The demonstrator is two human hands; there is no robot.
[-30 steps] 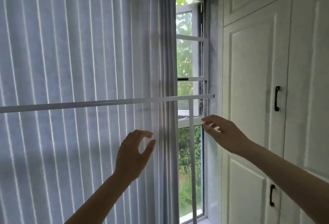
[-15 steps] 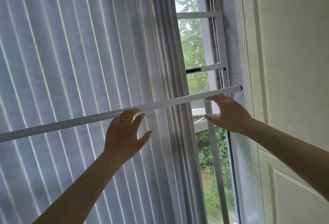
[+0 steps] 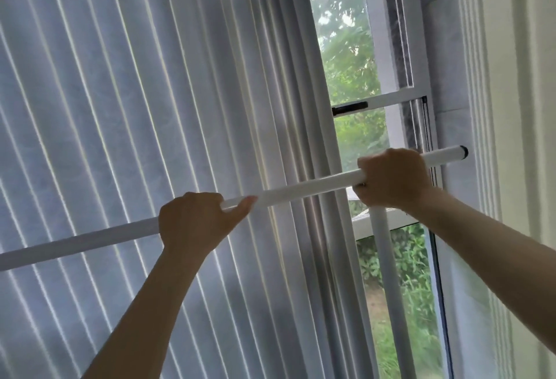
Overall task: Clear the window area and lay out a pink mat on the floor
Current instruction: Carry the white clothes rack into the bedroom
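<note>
Currently both hands wrapped shut on the white rod (image 3: pixel 301 189), which spans the window (image 3: pixel 361 77) in front of the curtain (image 3: pixel 150 107). Long axis runs left-right, tilted up toward the right end by the frame. Right hand (image 3: pixel 394 180) sits nearer that end, left hand (image 3: pixel 195 222) mid-rod. No pink mat in view; judging rod removal comes first, lift needs both ends level
</note>
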